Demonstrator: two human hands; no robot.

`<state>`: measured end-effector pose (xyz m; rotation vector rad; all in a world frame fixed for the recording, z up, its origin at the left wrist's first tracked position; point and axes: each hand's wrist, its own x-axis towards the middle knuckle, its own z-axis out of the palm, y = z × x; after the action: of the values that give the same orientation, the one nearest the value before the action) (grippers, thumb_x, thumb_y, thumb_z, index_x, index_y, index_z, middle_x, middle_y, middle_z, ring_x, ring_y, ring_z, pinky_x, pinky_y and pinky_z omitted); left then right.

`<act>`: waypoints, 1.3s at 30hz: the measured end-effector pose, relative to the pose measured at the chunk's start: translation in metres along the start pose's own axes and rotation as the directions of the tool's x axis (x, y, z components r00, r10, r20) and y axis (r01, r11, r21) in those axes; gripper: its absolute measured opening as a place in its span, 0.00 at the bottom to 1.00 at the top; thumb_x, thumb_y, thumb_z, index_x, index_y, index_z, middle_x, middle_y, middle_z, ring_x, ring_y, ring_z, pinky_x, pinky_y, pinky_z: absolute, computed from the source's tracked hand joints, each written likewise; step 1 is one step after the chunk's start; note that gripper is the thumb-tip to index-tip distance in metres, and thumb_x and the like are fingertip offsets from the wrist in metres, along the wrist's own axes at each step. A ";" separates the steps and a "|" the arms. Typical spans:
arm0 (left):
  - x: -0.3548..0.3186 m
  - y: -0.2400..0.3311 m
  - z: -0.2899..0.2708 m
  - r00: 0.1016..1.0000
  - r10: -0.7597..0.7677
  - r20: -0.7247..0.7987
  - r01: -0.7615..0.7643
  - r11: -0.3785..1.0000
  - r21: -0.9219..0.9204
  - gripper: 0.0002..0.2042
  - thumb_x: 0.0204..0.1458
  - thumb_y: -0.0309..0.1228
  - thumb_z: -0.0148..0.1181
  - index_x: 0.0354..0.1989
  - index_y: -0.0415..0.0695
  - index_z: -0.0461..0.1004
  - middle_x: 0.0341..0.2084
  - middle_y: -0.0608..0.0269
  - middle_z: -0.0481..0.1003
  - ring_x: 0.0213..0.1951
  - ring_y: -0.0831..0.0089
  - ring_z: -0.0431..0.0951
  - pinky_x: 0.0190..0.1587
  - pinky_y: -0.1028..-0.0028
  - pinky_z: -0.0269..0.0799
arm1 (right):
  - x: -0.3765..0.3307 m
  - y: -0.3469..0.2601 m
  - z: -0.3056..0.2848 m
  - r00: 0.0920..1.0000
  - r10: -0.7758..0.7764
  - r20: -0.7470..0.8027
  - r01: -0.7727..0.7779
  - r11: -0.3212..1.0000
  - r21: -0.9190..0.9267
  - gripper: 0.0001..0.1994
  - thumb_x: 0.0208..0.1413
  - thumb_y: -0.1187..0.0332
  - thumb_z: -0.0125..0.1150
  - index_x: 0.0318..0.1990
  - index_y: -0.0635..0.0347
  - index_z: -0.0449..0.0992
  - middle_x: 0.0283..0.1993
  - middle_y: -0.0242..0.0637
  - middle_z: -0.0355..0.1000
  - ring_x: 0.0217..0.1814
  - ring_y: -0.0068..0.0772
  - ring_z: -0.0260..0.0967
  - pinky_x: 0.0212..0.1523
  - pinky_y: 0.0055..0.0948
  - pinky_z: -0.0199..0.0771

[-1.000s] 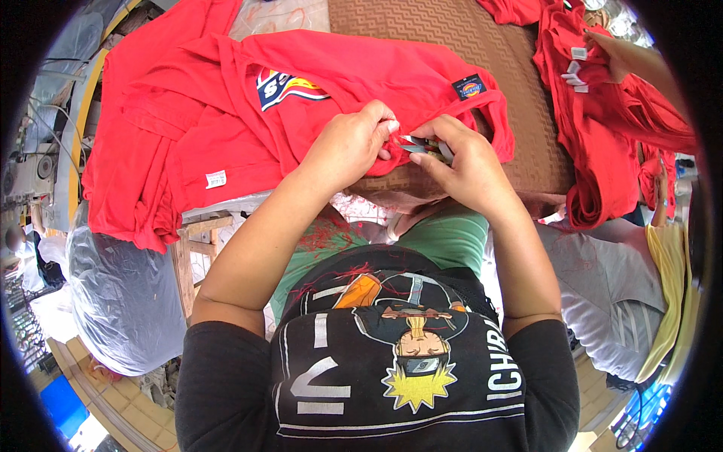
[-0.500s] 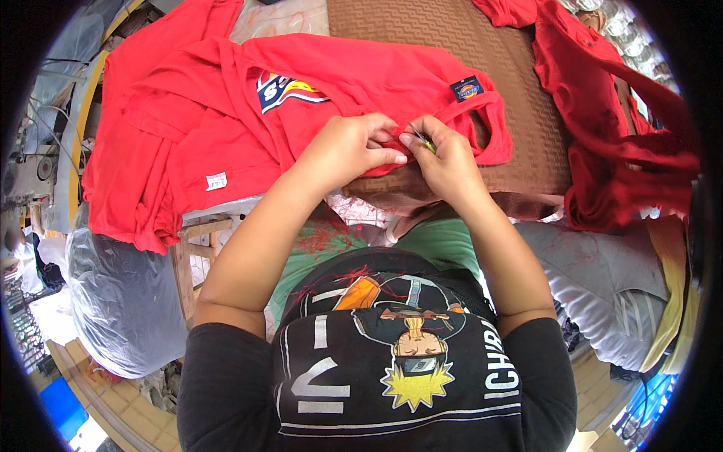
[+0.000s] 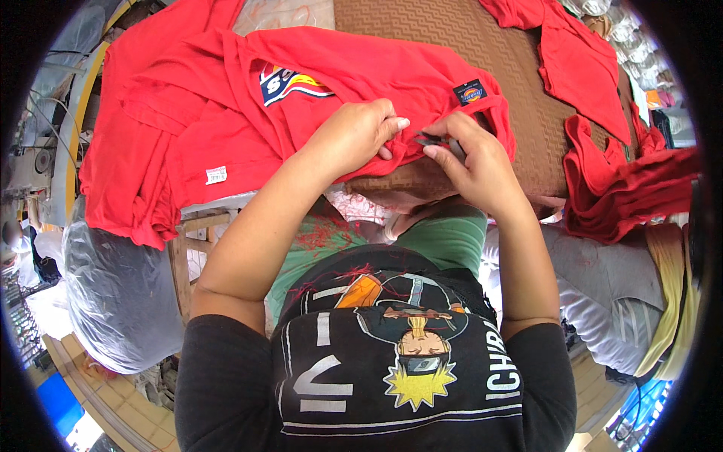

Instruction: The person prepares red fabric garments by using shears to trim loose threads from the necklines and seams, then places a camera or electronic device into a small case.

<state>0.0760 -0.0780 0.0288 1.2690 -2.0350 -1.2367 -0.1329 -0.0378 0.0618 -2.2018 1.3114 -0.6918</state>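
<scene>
A red knit shirt (image 3: 392, 71) lies spread in front of me, with a printed patch (image 3: 290, 83) on its chest and a dark label (image 3: 470, 93) inside the neck. My left hand (image 3: 358, 135) is closed, pinching the shirt's near edge between thumb and fingers. Small dark thread snips (image 3: 431, 140) are gripped in my right hand (image 3: 478, 162), their tips pointing left toward the pinched cloth. A short gap separates the two hands. Part of the snips is hidden inside my palm.
Brown patterned cloth (image 3: 429, 22) covers the work surface. More red garments (image 3: 584, 68) hang along its right side, by a grey cloth bundle (image 3: 595, 271) with a yellow strip (image 3: 666, 264). A plastic-wrapped bundle (image 3: 117, 301) stands at lower left. Red thread scraps (image 3: 331, 237) cling to my lap.
My hands have moved apart, and the snips' blades now show between them. The red cloth at the right, blurred before, has shifted and lies differently.
</scene>
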 end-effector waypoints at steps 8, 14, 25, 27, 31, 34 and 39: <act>0.003 -0.002 0.001 0.999 -0.026 0.020 0.026 0.999 -0.040 0.13 0.62 0.34 0.50 0.32 0.35 0.67 0.22 0.57 0.74 0.24 0.71 0.80 0.26 0.73 0.74 | 0.001 0.001 0.010 0.999 -0.037 0.016 0.037 0.999 -0.019 0.09 0.51 0.68 0.61 0.37 0.61 0.74 0.36 0.43 0.71 0.40 0.49 0.71 0.37 0.41 0.71; 0.003 -0.002 0.001 1.000 -0.025 0.016 0.025 1.000 -0.005 0.12 0.62 0.34 0.49 0.34 0.35 0.67 0.23 0.55 0.75 0.25 0.70 0.80 0.27 0.73 0.74 | 0.004 0.001 0.012 1.000 -0.015 0.027 0.016 0.999 -0.030 0.09 0.51 0.67 0.62 0.38 0.60 0.74 0.36 0.43 0.71 0.39 0.49 0.71 0.37 0.41 0.71; 0.002 -0.004 0.002 1.000 -0.020 0.015 0.020 1.000 0.011 0.12 0.62 0.33 0.49 0.34 0.35 0.68 0.26 0.54 0.77 0.25 0.69 0.81 0.27 0.72 0.75 | 0.007 0.010 0.026 0.999 -0.023 0.022 0.020 0.993 0.114 0.10 0.49 0.69 0.63 0.38 0.61 0.73 0.35 0.44 0.71 0.37 0.48 0.71 0.37 0.38 0.71; 0.002 -0.003 0.003 0.999 -0.028 0.024 0.028 1.000 0.010 0.12 0.62 0.33 0.49 0.34 0.34 0.68 0.26 0.53 0.77 0.26 0.69 0.81 0.27 0.72 0.75 | 0.006 0.012 0.029 1.000 -0.017 0.009 0.015 0.984 0.180 0.10 0.49 0.70 0.64 0.38 0.62 0.73 0.35 0.44 0.71 0.36 0.46 0.71 0.37 0.37 0.70; 0.000 0.000 0.003 0.999 -0.030 0.022 0.030 0.999 0.013 0.12 0.62 0.33 0.49 0.34 0.35 0.68 0.25 0.54 0.77 0.25 0.69 0.81 0.27 0.73 0.75 | 0.005 0.014 0.030 0.999 0.021 0.029 -0.026 0.981 0.192 0.10 0.48 0.71 0.64 0.37 0.62 0.73 0.34 0.44 0.71 0.35 0.45 0.71 0.36 0.36 0.70; -0.001 -0.002 0.006 0.999 -0.026 -0.031 0.024 0.996 -0.082 0.13 0.61 0.35 0.49 0.33 0.36 0.68 0.22 0.51 0.77 0.24 0.67 0.81 0.26 0.69 0.74 | 0.005 0.012 0.028 0.997 0.039 0.065 -0.051 0.979 0.196 0.10 0.49 0.71 0.64 0.37 0.62 0.73 0.33 0.44 0.71 0.34 0.44 0.71 0.36 0.36 0.70; -0.008 0.012 -0.001 0.991 -0.030 -0.134 0.010 0.989 -0.146 0.13 0.60 0.36 0.52 0.33 0.36 0.71 0.24 0.55 0.77 0.24 0.70 0.80 0.27 0.73 0.73 | 0.004 0.008 0.024 0.997 0.017 0.072 -0.030 0.983 0.181 0.10 0.48 0.71 0.65 0.37 0.62 0.73 0.33 0.42 0.71 0.33 0.40 0.70 0.35 0.34 0.69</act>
<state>0.0749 -0.0695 0.0399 1.2712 -1.8067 -1.2478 -0.1216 -0.0413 0.0392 -2.0429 1.1886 -0.6898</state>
